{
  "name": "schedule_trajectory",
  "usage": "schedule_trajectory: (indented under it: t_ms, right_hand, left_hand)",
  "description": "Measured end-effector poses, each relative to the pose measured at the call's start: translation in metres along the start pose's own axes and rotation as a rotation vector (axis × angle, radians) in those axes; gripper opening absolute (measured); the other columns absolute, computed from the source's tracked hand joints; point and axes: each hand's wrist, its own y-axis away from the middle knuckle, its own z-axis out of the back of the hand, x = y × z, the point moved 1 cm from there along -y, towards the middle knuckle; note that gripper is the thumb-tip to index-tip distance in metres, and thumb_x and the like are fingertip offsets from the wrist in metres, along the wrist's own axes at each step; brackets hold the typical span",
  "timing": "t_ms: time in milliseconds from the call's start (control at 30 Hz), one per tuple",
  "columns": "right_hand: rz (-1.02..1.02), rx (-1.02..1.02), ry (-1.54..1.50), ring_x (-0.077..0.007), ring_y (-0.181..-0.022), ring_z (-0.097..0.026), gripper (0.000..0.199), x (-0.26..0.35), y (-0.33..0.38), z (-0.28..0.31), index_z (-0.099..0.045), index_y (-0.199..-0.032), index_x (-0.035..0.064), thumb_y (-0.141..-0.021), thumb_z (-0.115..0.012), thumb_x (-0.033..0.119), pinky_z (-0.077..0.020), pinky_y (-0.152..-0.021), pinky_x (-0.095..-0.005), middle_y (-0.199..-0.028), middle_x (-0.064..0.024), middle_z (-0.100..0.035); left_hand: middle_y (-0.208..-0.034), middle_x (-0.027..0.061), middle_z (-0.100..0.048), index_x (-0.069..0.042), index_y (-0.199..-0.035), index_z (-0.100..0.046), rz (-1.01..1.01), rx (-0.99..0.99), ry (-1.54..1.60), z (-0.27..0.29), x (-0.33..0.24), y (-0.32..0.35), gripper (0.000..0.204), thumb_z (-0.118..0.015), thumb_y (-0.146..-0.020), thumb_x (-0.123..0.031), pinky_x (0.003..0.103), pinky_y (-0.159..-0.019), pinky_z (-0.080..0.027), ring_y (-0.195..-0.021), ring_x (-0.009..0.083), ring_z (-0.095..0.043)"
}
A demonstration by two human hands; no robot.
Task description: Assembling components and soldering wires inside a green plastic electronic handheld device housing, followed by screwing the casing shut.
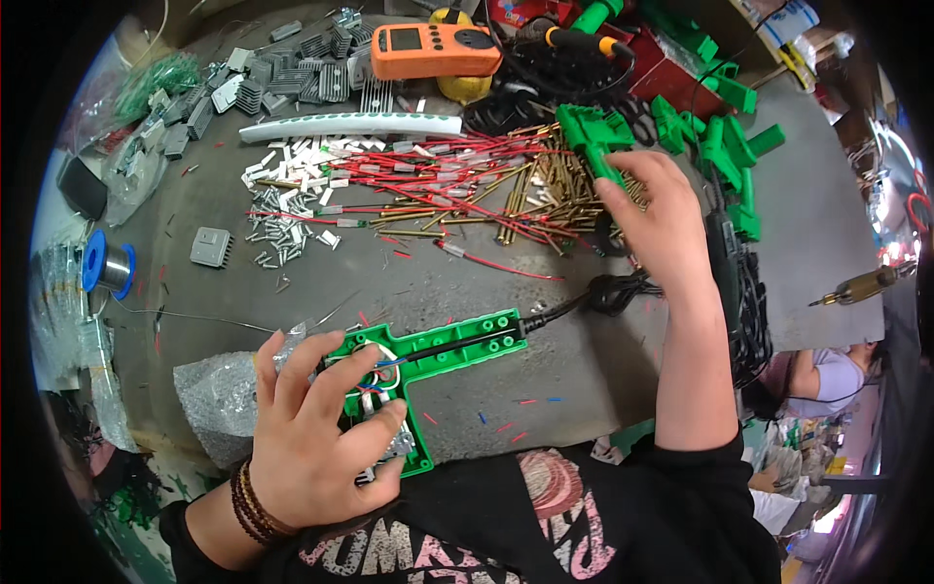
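1. I have the left fingers (345, 380) spread wide across the open, wired green housing (448, 362), by the worktop's (569, 389) near edge.
2. My right fingers (637, 165) pinch a green casing (587, 127) nearer the far edge.

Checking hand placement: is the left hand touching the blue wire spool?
No, the left hand is over the open green housing.

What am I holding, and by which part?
Your right hand holds a green plastic shell by its narrow handle. Your left hand touches the wired green housing at its wide end; grip unclear.
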Motion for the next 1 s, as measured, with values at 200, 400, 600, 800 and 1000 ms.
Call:
schedule_trajectory:
  t_ms: [200,400,600,800,1000]
  right_hand:
    - [-0.367,0.184,-0.283,-0.0316,-0.111,-0.068,0.065,-0.065,-0.021,-0.034,-0.059,-0.129,-0.0042,-0.078,-0.082,0.028,-0.0515,-0.096,-0.0397,-0.119,-0.0222,-0.069]
    - [-0.378,0.058,-0.899,-0.0193,-0.083,-0.062,0.012,-0.031,0.042,0.015,-0.055,-0.101,0.0016,-0.093,-0.064,0.002,-0.0522,-0.078,-0.0342,-0.096,-0.0096,-0.061]
    - [-0.077,0.157,-1.336,-0.0209,-0.082,-0.056,0.026,0.077,0.068,-0.012,-0.043,-0.108,0.0089,-0.098,-0.064,0.021,-0.0533,-0.084,-0.0449,-0.086,-0.0068,-0.052]
    - [0.021,0.037,-1.176,-0.0193,-0.079,-0.053,0.04,0.09,0.076,-0.033,-0.045,-0.104,0.007,-0.096,-0.069,0.038,-0.052,-0.08,-0.0414,-0.086,-0.006,-0.049]
    - [0.124,0.081,-1.087,-0.0192,-0.082,-0.059,0.039,0.096,0.081,-0.035,-0.053,-0.111,0.0032,-0.088,-0.08,0.02,-0.0544,-0.079,-0.0353,-0.096,-0.0063,-0.057]
  left_hand:
    - [-0.128,0.0129,-0.058,-0.015,-0.093,-0.075,0.002,-0.052,0.013,0.002,0.003,0.005,0.042,-0.081,-0.054,-0.03,0.068,-0.106,-0.027,-0.126,0.0398,-0.048]
    - [-0.127,0.0151,-0.059,-0.014,-0.097,-0.072,-0.045,-0.078,0.064,-0.004,0.005,0.003,0.045,-0.082,-0.056,-0.031,0.07,-0.103,-0.029,-0.124,0.0409,-0.049]
    - [-0.126,0.0139,-0.059,-0.015,-0.095,-0.071,-0.018,-0.11,0.06,-0.003,0.007,0.008,0.043,-0.081,-0.057,-0.031,0.07,-0.103,-0.029,-0.124,0.0397,-0.049]
    - [-0.125,0.0112,-0.059,-0.016,-0.095,-0.071,-0.004,-0.093,0.04,-0.002,0.004,0.006,0.04,-0.08,-0.059,-0.03,0.07,-0.103,-0.029,-0.125,0.0369,-0.05]
    - [-0.128,0.0113,-0.058,-0.016,-0.103,-0.065,-0.003,-0.104,0.076,-0.001,0.004,0.009,0.049,-0.081,-0.059,-0.028,0.07,-0.104,-0.028,-0.126,0.037,-0.05]
